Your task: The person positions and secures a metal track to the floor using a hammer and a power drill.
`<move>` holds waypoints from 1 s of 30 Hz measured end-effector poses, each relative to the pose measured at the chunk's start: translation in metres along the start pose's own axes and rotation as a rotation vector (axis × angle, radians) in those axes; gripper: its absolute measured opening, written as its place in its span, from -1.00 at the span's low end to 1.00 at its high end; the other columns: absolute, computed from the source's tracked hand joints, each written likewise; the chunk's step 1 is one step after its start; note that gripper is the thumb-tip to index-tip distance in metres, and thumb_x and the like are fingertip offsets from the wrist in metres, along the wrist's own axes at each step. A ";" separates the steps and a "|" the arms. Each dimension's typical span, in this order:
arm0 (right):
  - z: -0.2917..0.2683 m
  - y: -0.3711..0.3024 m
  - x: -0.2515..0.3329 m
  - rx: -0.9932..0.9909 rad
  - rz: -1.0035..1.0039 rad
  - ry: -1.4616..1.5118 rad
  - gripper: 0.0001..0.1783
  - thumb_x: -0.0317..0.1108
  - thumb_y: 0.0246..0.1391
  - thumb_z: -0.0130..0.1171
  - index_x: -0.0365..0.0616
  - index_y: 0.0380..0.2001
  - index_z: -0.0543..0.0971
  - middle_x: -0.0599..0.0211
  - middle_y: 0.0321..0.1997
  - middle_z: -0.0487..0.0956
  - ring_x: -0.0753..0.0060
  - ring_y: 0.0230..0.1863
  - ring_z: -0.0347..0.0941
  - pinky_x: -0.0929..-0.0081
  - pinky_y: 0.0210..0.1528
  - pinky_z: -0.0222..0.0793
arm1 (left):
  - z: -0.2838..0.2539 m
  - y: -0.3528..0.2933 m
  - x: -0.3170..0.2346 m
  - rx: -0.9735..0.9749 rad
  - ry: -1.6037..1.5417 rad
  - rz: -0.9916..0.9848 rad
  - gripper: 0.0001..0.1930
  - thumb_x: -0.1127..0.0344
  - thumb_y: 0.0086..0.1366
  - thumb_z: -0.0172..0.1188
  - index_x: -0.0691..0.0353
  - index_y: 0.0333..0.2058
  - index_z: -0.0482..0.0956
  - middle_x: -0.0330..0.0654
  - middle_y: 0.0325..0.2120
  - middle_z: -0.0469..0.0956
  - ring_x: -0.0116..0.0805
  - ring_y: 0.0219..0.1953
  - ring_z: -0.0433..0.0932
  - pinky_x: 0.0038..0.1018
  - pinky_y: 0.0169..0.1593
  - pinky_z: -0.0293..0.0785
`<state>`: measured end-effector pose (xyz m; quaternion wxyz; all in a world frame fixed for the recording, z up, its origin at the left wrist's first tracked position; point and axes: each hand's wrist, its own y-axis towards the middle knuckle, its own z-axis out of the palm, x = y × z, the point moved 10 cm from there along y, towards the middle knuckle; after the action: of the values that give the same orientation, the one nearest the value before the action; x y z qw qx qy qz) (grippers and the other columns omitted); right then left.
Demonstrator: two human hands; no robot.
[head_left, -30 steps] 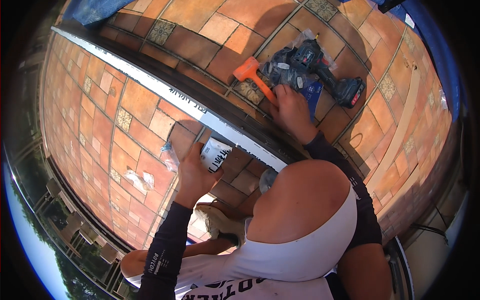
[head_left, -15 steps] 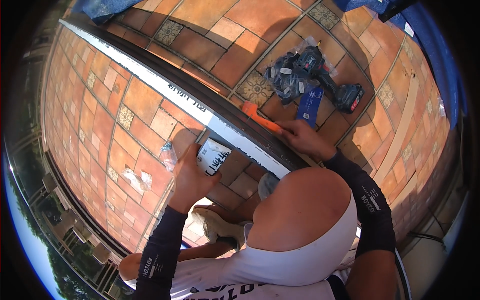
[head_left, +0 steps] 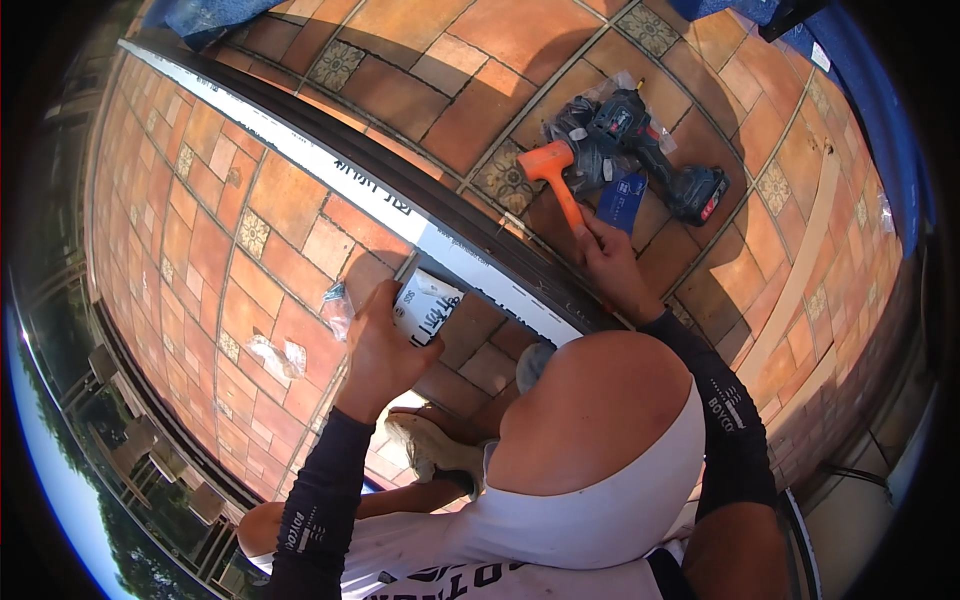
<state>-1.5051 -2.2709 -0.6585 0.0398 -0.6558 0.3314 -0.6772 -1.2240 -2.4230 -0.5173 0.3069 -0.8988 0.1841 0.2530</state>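
Note:
A long dark bar (head_left: 375, 188), its side covered in printed white film, runs diagonally from far left to beside my bent knee. My left hand (head_left: 375, 345) grips a short piece in the same white film (head_left: 428, 300), which meets the near side of the bar. Whether the two are joined cannot be seen. On the bar's other side, my right hand (head_left: 610, 262) is closed around the handle of an orange hammer (head_left: 560, 180). Its head is raised off the bar, above the tiles and near a bag of dark parts.
A cordless drill (head_left: 655, 155) lies beside the clear bag of dark parts (head_left: 570, 130) and a blue card (head_left: 621, 204). Small clear plastic bags (head_left: 278, 356) lie left of my left hand. A cardboard strip (head_left: 800, 265) is at the right, blue sheeting (head_left: 865, 120) beyond.
My right hand has lifted the orange hammer away from the bar, swinging its head up and to the right. My left hand stays on the short piece.

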 end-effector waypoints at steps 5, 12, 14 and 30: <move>0.000 0.019 0.034 0.304 -0.268 -0.274 -0.48 -0.23 0.61 0.01 -0.10 0.51 0.41 0.61 -0.48 0.39 0.73 -0.43 0.28 0.61 -0.35 0.31 | -0.002 -0.005 0.002 -0.003 -0.001 0.018 -0.41 0.34 -0.08 0.52 0.35 -0.06 0.50 0.10 -0.23 0.61 0.16 -0.22 0.67 -0.12 -0.16 0.60; 0.015 0.012 0.040 0.313 -0.351 -0.325 -0.47 -0.27 0.54 0.08 -0.20 0.46 0.43 0.31 -0.51 0.42 0.58 -0.42 0.36 0.50 -0.28 0.39 | -0.001 -0.007 0.002 0.000 0.053 0.033 -0.42 0.35 -0.09 0.52 0.34 -0.06 0.51 0.11 -0.23 0.62 0.18 -0.21 0.67 -0.12 -0.15 0.60; -0.010 0.015 0.029 0.192 -0.010 -0.135 -0.46 -0.29 0.55 0.07 -0.25 0.47 0.40 0.21 -0.24 0.60 0.56 -0.15 0.47 0.47 0.00 0.43 | -0.003 -0.007 0.002 -0.020 0.046 0.039 -0.42 0.35 -0.10 0.51 0.34 -0.06 0.51 0.12 -0.22 0.62 0.19 -0.20 0.66 -0.11 -0.14 0.60; 0.021 0.064 0.118 -0.090 -0.576 -0.817 -0.77 -0.38 0.29 0.24 -0.16 -0.04 0.70 0.07 -0.33 0.67 -0.16 -0.26 0.61 0.04 -0.19 0.55 | 0.019 0.005 0.019 0.022 0.060 0.004 -0.40 0.32 -0.08 0.53 0.28 -0.03 0.52 0.07 -0.21 0.64 0.17 -0.18 0.68 -0.06 -0.12 0.61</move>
<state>-1.5261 -2.3870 -0.5910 -0.0504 -0.9332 0.1232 -0.3337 -1.2176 -2.4179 -0.5433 0.3107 -0.9023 0.1976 0.2244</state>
